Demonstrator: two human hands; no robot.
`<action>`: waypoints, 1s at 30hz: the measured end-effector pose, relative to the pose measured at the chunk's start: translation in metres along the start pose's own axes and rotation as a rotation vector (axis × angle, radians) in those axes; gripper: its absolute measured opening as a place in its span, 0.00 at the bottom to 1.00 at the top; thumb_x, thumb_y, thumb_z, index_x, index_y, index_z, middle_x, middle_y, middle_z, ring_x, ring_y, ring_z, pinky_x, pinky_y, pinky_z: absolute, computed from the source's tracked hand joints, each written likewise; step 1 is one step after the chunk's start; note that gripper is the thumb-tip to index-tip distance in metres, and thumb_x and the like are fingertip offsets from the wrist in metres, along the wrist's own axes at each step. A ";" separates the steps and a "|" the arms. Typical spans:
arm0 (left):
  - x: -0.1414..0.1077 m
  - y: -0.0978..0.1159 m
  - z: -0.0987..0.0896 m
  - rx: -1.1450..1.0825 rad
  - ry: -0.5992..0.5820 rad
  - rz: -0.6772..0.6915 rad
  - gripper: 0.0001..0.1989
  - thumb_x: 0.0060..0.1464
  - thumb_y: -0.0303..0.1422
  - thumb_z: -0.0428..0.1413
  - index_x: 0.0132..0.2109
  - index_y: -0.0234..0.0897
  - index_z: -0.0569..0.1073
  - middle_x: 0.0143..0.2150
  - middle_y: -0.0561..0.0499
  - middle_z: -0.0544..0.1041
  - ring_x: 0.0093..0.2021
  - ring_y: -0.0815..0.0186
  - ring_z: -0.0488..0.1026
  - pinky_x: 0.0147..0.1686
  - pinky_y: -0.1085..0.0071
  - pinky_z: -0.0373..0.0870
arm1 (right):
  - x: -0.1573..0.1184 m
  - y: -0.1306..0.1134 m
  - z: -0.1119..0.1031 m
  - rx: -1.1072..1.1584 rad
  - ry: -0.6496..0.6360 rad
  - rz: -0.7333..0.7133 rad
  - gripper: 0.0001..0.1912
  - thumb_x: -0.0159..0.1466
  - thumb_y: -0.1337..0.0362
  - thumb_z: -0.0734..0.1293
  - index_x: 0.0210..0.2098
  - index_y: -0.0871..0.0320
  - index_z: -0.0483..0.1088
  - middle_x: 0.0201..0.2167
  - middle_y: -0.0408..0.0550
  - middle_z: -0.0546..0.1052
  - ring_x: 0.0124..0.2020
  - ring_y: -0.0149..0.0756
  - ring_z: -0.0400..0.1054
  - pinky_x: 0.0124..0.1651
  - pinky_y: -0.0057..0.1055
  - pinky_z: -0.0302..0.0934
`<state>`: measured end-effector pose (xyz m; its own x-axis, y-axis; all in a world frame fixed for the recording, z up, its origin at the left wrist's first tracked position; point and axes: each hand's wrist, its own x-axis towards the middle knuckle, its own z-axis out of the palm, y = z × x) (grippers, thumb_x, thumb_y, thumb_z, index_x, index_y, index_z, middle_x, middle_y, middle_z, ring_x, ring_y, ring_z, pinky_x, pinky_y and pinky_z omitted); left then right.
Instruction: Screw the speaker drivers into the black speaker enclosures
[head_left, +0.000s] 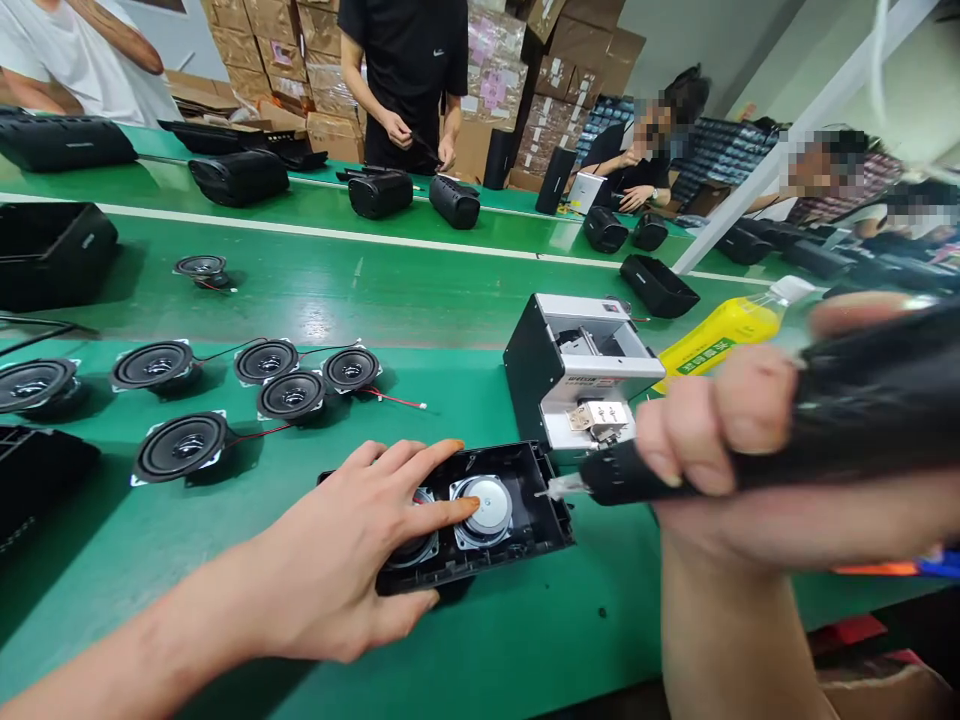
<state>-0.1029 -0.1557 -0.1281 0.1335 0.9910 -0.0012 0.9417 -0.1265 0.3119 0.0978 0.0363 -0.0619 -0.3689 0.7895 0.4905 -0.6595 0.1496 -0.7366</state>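
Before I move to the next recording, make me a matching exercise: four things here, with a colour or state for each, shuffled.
Things:
1. Left hand
2. Right hand
3. Bottle
4. Tabletop

Colours and states:
A. Mostly yellow
B. Wrapped around a black tool
C. Green
D. Spread across an open black housing

Right pairs: 1-D, 2-B, 3-A, 4-C.

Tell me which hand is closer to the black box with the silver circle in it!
Left. The left hand rests on the black box; the right hand is off to its right, gripping a black tool pointed at the box.
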 end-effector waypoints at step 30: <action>-0.014 -0.011 0.004 0.031 -0.034 0.039 0.39 0.53 0.35 0.62 0.72 0.59 0.67 0.80 0.47 0.56 0.70 0.34 0.67 0.64 0.29 0.65 | 0.031 -0.010 -0.021 -0.123 -0.165 -0.079 0.24 0.59 0.44 0.80 0.49 0.50 0.83 0.20 0.36 0.69 0.13 0.28 0.58 0.13 0.28 0.53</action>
<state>-0.1137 -0.1687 -0.1348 0.1804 0.9834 -0.0217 0.9445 -0.1670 0.2829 0.1066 0.0717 -0.0496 -0.4279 0.6660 0.6110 -0.6097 0.2863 -0.7391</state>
